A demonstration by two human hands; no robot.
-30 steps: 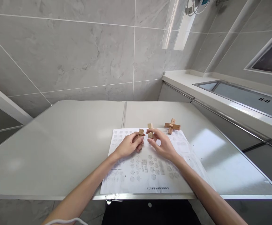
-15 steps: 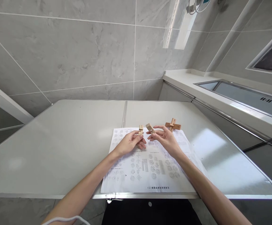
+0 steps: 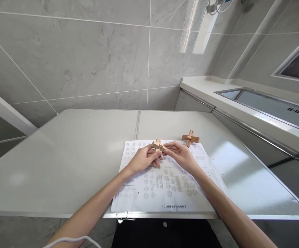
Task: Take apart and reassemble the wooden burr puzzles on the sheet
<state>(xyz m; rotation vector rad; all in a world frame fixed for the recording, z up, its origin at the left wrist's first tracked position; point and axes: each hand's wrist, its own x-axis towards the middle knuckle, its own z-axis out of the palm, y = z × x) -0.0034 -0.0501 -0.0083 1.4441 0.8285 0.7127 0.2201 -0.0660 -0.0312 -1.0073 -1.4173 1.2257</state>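
Note:
Two pale notched wooden puzzle pieces (image 3: 159, 145) meet crosswise between my hands, above the printed sheet. My left hand (image 3: 146, 157) is closed on one of them, its thumb in front and the other fingers behind. The second piece slants across the first, its right end pinched by my right hand (image 3: 179, 154). How deep the notches sit in each other is hidden by the fingers. Beyond my right hand, at the sheet's far edge, lies a darker wooden cross (image 3: 190, 138) of interlocked pieces.
The instruction sheet (image 3: 162, 193), printed with small diagrams, lies along the near edge of the white folding table (image 3: 61, 162). A seam crosses the tabletop left of the hands. Right of the table stands a counter (image 3: 203, 86) with a sink; a tiled wall rises behind.
My right hand has moved left, bringing its wooden piece against the one in my left hand. Before, the two pieces were apart. The darker cross has stayed put.

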